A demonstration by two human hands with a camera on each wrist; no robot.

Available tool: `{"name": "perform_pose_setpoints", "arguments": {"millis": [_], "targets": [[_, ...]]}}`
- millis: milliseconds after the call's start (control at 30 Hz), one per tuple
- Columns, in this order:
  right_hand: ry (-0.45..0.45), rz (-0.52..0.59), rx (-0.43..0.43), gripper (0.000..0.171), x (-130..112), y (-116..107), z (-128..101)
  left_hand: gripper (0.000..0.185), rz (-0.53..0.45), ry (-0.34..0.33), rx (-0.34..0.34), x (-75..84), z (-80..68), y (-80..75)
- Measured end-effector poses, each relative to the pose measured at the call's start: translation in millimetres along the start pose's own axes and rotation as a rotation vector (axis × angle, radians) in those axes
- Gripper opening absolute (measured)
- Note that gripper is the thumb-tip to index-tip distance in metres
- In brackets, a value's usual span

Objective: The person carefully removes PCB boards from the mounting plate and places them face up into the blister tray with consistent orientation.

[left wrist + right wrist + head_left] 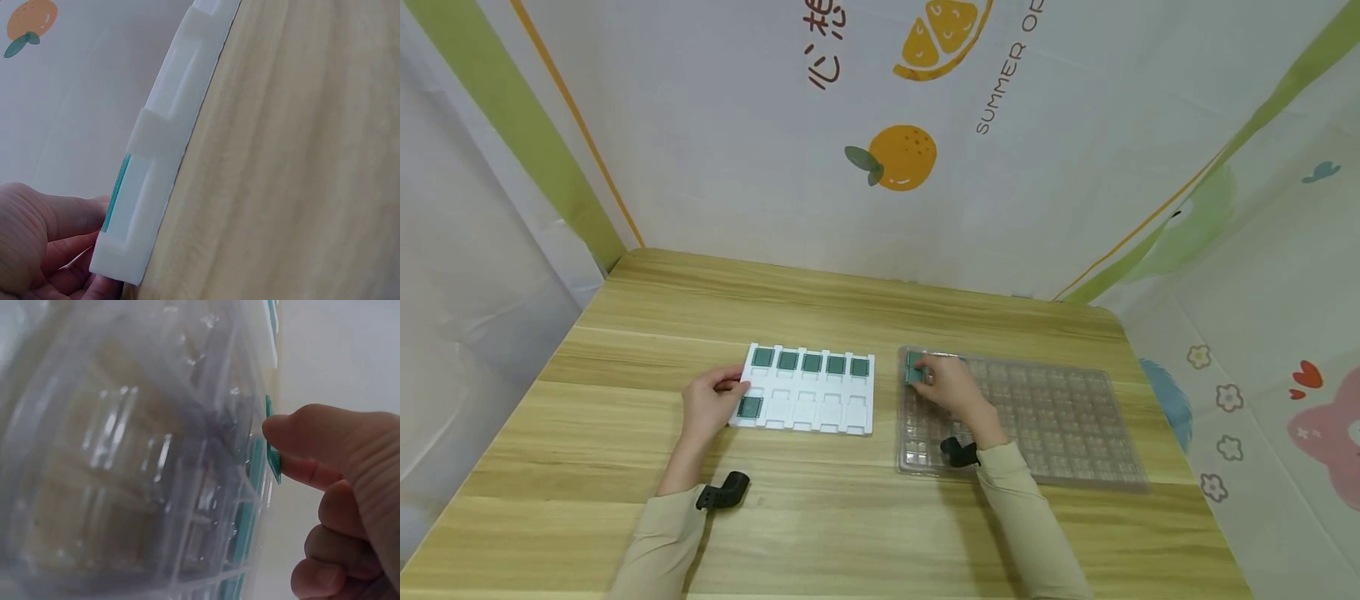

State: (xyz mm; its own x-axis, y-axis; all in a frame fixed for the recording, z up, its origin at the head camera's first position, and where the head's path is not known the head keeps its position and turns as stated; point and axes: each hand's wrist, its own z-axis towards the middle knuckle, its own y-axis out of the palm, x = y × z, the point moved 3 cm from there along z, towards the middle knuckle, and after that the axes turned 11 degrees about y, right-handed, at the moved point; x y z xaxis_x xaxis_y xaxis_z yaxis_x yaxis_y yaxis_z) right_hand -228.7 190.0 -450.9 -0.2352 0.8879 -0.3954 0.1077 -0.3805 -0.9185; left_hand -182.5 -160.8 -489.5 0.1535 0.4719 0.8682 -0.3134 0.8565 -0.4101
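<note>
**Two hands, two trays on a wooden table**

Six green square chips sit in the white foam tray (808,402): five fill its far row and one (749,407) lies in the near row's leftmost pocket. The left hand (709,402) rests at that tray's left edge, thumb on top near the corner and fingers curled under the foam, holding it lightly; the left wrist view shows the fingers against the tray's corner (119,262) with the teal chip edge just beside them.

To the right, well apart from the foam tray, lies a clear plastic blister tray (1060,417) with many small pockets. The right hand (951,385) is over its far left corner, thumb and forefinger pinching a green chip (914,374); the right wrist view shows this chip (272,456) held on edge against the clear plastic, other fingers curled. More teal pieces show in that corner of the tray.

Both sleeves are beige, with a black camera mount at each wrist.
</note>
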Motion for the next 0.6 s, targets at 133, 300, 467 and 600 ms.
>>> {"name": "perform_pose_setpoints", "arguments": {"millis": [133,300,467,600], "targets": [[0.004,-0.015,0.011,0.024,2.6,0.7,-0.8,0.02,0.0,0.007,0.0,0.9,0.1,-0.5],[0.007,-0.035,0.012,0.024,5.8,2.7,-0.1,0.02,0.0,0.001,-0.004,0.9,0.1,-0.5],[0.012,-0.029,0.004,0.024,6.9,3.4,0.8,0.02,0.006,-0.006,-0.006,1.1,0.1,-0.6],[0.014,-0.018,-0.016,0.024,6.0,3.2,0.8,0.02,0.012,-0.003,-0.001,0.8,0.3,-0.9]]}}
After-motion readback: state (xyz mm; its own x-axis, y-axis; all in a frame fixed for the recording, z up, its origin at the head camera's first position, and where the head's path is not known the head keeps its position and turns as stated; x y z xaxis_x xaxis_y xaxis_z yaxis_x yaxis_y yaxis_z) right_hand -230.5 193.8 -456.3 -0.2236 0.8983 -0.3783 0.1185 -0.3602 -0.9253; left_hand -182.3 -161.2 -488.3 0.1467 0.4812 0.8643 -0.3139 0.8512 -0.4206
